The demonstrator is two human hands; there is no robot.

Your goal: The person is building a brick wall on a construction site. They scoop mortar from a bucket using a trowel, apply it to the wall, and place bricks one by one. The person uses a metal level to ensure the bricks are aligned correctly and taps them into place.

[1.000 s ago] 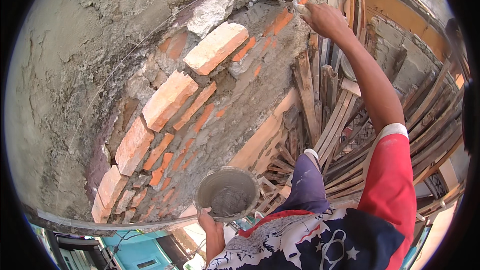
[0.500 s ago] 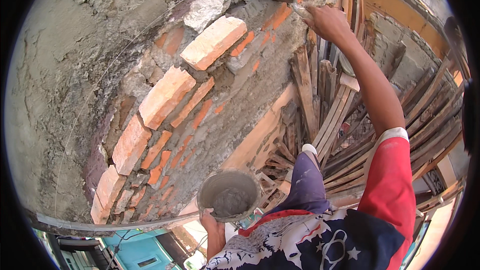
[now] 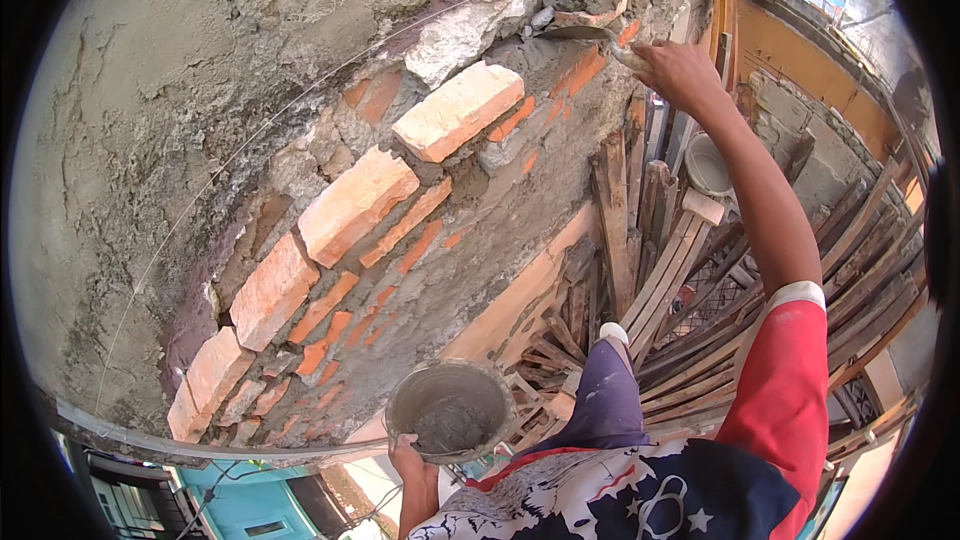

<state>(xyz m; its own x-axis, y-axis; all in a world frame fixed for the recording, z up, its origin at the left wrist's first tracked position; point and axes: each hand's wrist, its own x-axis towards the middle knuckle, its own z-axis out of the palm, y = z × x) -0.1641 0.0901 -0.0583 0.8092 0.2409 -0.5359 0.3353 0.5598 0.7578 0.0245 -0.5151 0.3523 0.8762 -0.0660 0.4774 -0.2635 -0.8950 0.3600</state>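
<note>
Trowel point(image 3: 575, 32) at far end of brick wall point(image 3: 490, 260), blade just beside bricks; right grip point(image 3: 685, 77) closed around handle. Left grip point(image 3: 412, 460) holding bucket point(image 3: 402, 402) by side, mortar point(image 3: 452, 427) inside. Right of wall, timber planks point(image 3: 665, 265).

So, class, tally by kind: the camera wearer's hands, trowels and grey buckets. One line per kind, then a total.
Hands: 2 (left hand, right hand)
Trowel: 1
Grey buckets: 2 (held bucket, far bucket)
Total: 5
</note>
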